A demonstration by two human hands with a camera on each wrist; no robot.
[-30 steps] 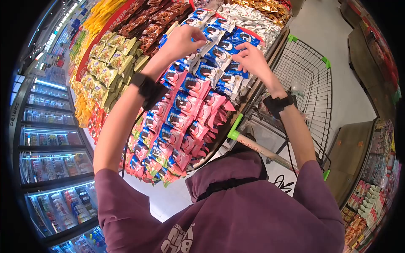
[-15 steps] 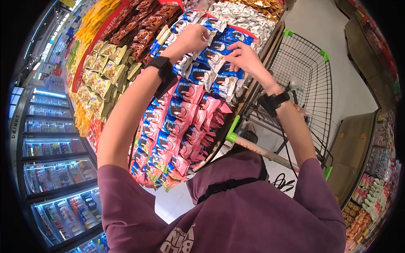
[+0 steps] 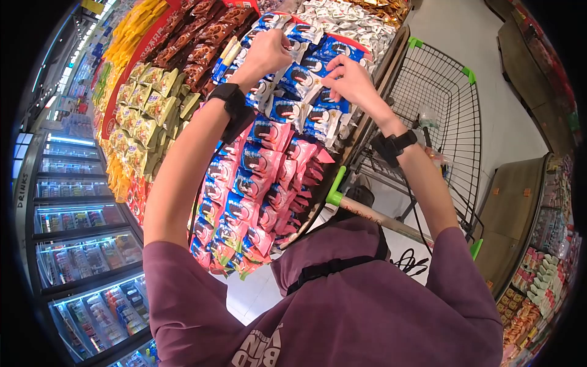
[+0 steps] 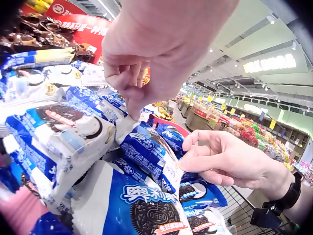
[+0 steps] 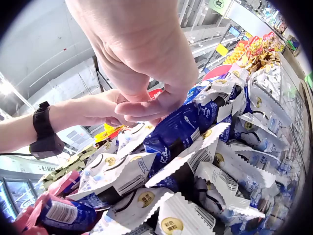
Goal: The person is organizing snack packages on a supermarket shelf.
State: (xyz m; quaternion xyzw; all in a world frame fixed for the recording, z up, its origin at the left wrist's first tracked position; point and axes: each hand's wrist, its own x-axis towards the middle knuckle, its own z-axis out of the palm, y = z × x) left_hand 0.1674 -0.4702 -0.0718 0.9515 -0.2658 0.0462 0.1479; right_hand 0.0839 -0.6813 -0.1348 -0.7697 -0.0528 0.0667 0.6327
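My left hand reaches over a display of Oreo biscuit packets, and its thumb and fingers pinch the white sealed end of one blue Oreo packet. At the opposite end of that packet, my right hand pinches the crimped edge between thumb and forefinger. The packet stretches between the two hands, close over the other packets. A larger blue-and-white Oreo packet lies just below it in the left wrist view. In the right wrist view, the right hand hides part of the packets beneath.
Pink-and-blue packets fill the near side of the display. Green snack bags and brown packets lie to the left. A wire shopping cart stands at the right, with fridges at the far left.
The left wrist has shifted up and right relative to its forearm's earlier place. Both hands stay over the blue packets while the head view drifts slightly.
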